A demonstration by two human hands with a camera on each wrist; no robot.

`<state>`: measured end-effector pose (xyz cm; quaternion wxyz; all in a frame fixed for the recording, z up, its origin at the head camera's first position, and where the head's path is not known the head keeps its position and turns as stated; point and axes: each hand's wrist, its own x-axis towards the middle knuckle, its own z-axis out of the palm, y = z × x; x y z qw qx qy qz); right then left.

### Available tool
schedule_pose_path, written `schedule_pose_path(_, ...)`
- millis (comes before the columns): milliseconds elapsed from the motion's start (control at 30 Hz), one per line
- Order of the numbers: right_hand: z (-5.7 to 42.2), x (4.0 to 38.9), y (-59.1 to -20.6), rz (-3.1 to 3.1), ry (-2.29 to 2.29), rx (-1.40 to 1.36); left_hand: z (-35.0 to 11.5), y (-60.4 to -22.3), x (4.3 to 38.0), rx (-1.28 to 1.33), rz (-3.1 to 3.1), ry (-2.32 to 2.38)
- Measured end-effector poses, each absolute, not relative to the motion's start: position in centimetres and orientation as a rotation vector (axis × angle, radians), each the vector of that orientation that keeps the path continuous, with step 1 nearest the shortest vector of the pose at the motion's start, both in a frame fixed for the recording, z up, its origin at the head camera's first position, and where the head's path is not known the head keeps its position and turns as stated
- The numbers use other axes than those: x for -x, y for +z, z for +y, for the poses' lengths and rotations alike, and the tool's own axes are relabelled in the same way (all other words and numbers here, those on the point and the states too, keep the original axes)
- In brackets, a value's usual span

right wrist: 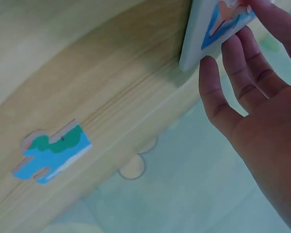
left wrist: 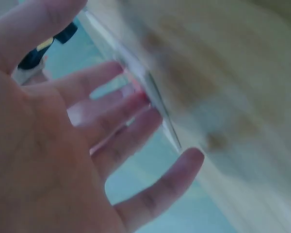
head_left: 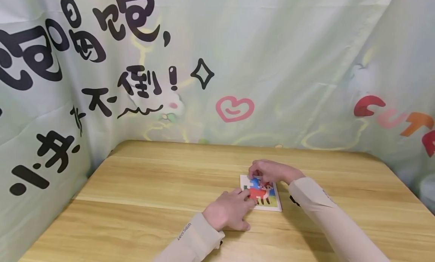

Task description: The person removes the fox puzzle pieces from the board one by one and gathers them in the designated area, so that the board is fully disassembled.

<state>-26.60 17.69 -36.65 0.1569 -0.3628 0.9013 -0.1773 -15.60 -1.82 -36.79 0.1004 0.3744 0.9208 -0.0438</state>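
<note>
The person's left hand point(head_left: 232, 210), palm down, reaches parted fingers onto the near-left part of the puzzle board point(head_left: 279, 206). The right hand point(head_left: 268, 171) arches over the board's far edge, fingers bent downward; whether they pinch anything cannot be told. Apart from that hand lies a blue-and-green puzzle piece point(right wrist: 63, 151).

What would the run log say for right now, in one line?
left hand: fingers on puzzle | right hand: at puzzle's far side, grip unclear | loose piece: on table
</note>
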Motion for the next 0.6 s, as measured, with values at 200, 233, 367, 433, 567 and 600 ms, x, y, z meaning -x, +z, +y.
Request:
schedule_pose_path(200, 17.7, 26.7, -36.9, 2.548, -0.542, 1.035, -0.4, -36.8, 15.8, -1.062, 2.742, -0.184)
schedule_pose_path(233, 17.7, 26.7, -36.9, 2.55, -0.547, 1.049, -0.3, -36.7, 15.9, -1.054, 2.743, -0.189)
schedule_pose_path(367, 18.0, 26.5, -36.9, 2.558, -0.571, 1.072, 0.0, -36.7, 16.2, -1.043, 2.747, -0.243)
schedule_pose_path(433, 18.1, 26.4, -36.8, 2.564, -0.572, 1.079, 0.1, -36.7, 16.2, -1.038, 2.748, -0.254)
schedule_pose_path(567, 17.9, 26.5, -36.7, 2.56, -0.555, 1.046, 0.3, -36.7, 16.1, -1.033, 2.75, -0.283)
schedule_pose_path(600, 17.8, 26.5, -36.6, 2.55, -0.545, 1.047, 0.3, -36.8, 16.1, -1.034, 2.749, -0.291)
